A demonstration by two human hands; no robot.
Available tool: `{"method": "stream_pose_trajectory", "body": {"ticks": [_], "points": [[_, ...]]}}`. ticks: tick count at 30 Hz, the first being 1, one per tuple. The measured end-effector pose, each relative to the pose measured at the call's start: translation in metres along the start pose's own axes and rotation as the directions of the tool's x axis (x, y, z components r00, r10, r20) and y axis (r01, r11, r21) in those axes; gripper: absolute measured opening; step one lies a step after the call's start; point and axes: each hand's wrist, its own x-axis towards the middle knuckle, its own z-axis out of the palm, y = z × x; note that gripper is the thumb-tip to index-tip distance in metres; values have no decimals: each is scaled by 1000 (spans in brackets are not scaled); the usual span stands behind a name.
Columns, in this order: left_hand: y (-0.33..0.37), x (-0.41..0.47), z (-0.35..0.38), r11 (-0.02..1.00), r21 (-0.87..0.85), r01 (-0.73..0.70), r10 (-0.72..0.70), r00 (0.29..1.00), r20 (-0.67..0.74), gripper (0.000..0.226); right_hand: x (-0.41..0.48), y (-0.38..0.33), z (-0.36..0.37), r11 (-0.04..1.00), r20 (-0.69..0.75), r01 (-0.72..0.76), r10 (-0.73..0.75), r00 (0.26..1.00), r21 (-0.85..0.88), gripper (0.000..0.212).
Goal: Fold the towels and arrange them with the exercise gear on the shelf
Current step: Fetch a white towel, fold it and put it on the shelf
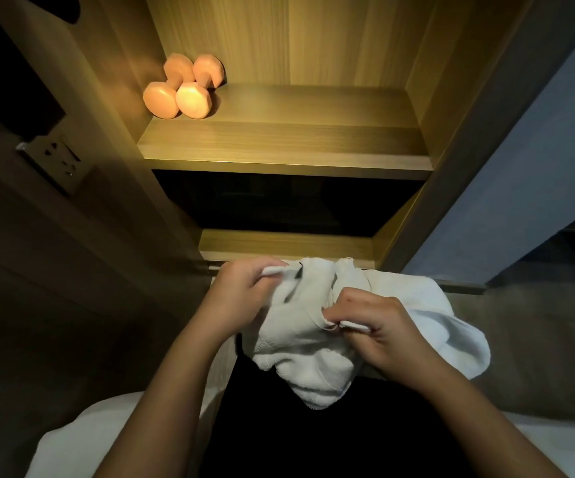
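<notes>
A crumpled white towel [305, 346] hangs bunched between my two hands, low in the middle of the view. My left hand [244, 291] pinches its upper left edge. My right hand [379, 332] pinches an edge on the right side. A second white towel [451, 326] lies heaped behind my right hand. Two pink dumbbells [182, 88] lie side by side at the left end of the lit wooden shelf [296, 143].
Below the shelf is a dark compartment [286, 205] above a lower wooden ledge [279, 244]. A wall socket [60, 158] sits on the left panel. A blue wall [527, 174] rises at right. White bedding [106, 439] fills the bottom corners.
</notes>
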Motion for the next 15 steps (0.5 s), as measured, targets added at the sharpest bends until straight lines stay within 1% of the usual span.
{"method": "stream_pose_trajectory", "body": {"ticks": [2,3,4,6,8,10,12,14,15], "points": [[-1,6,-2,994,26,105,-106,993,48,22,-1,-2,-1,1000,24,17,-17,1000,-12,32],[-2,10,-5,990,-9,139,-137,984,114,20,-1,-2,-2,1000,32,7,-6,999,-20,33],[-2,12,-7,985,-61,160,-146,970,192,17,-1,0,-2,1000,37,-18,19,999,-25,33],[0,12,-7,974,-149,170,-113,937,330,13,-1,4,-4,995,49,-98,99,994,-34,36],[1,10,-5,951,-239,197,-86,910,405,15,0,9,-5,983,73,-176,179,981,-47,37],[0,6,-4,916,-307,259,-109,896,431,20,2,14,-4,967,116,-247,253,961,-61,33],[-2,2,-4,894,-345,287,-123,897,425,24,4,19,-1,940,164,-328,339,926,-94,24],[-1,-3,4,876,-390,284,-149,928,343,27,5,23,1,914,177,-390,405,897,-114,21],[-1,-4,10,888,-372,270,-182,950,254,28,5,22,2,909,166,-405,416,894,-99,21]]}}
